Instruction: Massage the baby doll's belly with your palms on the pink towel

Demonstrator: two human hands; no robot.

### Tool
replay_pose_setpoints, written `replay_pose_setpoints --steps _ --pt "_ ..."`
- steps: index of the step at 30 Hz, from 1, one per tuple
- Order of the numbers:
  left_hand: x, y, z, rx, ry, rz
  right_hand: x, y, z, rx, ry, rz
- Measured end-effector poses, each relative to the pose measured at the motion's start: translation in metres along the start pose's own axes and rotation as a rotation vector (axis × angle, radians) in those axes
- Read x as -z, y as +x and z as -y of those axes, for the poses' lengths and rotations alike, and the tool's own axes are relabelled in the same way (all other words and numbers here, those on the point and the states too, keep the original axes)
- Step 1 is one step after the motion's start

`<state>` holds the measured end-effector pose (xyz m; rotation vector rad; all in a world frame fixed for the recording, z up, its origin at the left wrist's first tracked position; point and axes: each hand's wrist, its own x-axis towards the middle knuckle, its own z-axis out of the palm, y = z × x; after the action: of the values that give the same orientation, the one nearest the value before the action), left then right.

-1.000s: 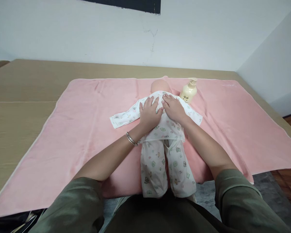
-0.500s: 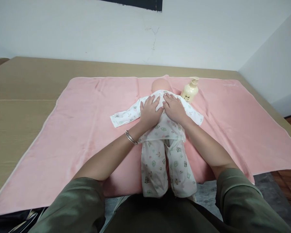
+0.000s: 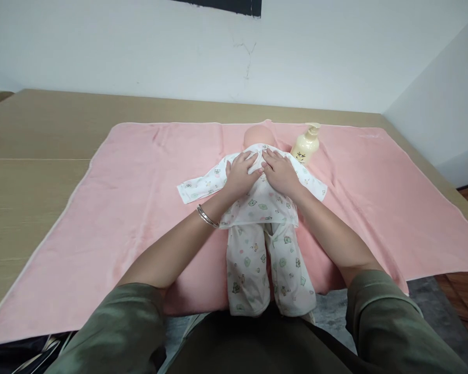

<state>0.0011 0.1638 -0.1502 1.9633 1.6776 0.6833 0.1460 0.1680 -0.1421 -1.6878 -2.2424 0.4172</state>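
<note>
A doll with a bald head point(image 3: 259, 135) lies on a pink blanket point(image 3: 140, 208), its face out of sight. It wears a white printed top point(image 3: 263, 205) with both sleeves spread outward, and matching trousers point(image 3: 247, 270) whose legs reach the blanket's near edge. My left hand point(image 3: 242, 175) rests flat on the upper part of the top, fingers spread. Beside it my right hand point(image 3: 280, 174) also lies flat there, fingers apart, with the two thumbs close together. Neither hand grips anything.
A cream pump bottle point(image 3: 306, 145) stands on the blanket right of the doll's head. The blanket covers much of a wooden table point(image 3: 35, 135) against a white wall. A dark bag-like item point(image 3: 19, 356) shows at the lower left.
My left wrist and its bracelet have shifted slightly left, and my left thumb now sits nearer my right thumb. The doll and bottle have not moved.
</note>
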Motion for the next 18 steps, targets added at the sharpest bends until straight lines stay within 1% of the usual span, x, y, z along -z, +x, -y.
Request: replay_pose_setpoints --steps 6,11,14,18 --pt "-0.002 0.0 0.0 0.021 -0.053 -0.029 0.0 -0.001 0.002 0.014 -0.052 -0.015" --pt "-0.005 0.005 0.001 0.039 -0.042 -0.079 -0.003 -0.009 0.012 0.011 -0.153 -0.032" --pt "-0.008 0.004 0.0 0.044 -0.005 -0.103 -0.005 -0.013 0.015 0.018 -0.184 -0.045" --pt "-0.015 -0.006 -0.007 0.038 0.118 -0.151 -0.001 -0.006 0.01 0.013 -0.132 -0.021"
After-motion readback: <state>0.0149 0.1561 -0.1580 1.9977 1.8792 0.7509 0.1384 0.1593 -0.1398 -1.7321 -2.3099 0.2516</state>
